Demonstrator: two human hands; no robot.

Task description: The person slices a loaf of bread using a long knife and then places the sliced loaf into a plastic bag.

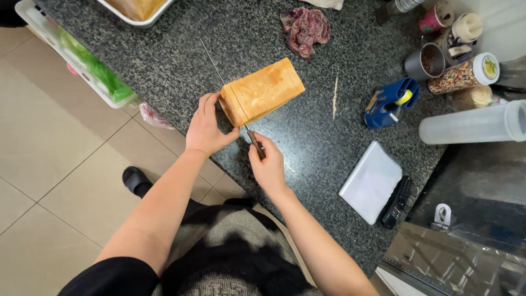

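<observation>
A golden-brown loaf of bread [264, 90] lies on the dark speckled granite counter [312, 142]. My left hand [206, 127] presses against the loaf's near end. My right hand [267, 164] is closed on the brown handle of a long thin knife [218, 70]. The blade runs across the loaf close to its near end, with the tip reaching out past the loaf's far side.
A blue tape dispenser [390, 102], a thin skewer [335, 96], a crumpled reddish cloth [306, 27], a stack of clear bags [371, 181] and a black remote [397, 201] lie on the counter. Jars, cups [463, 74] and a clear tube [474, 124] crowd the right. White trays [76, 60] sit at left.
</observation>
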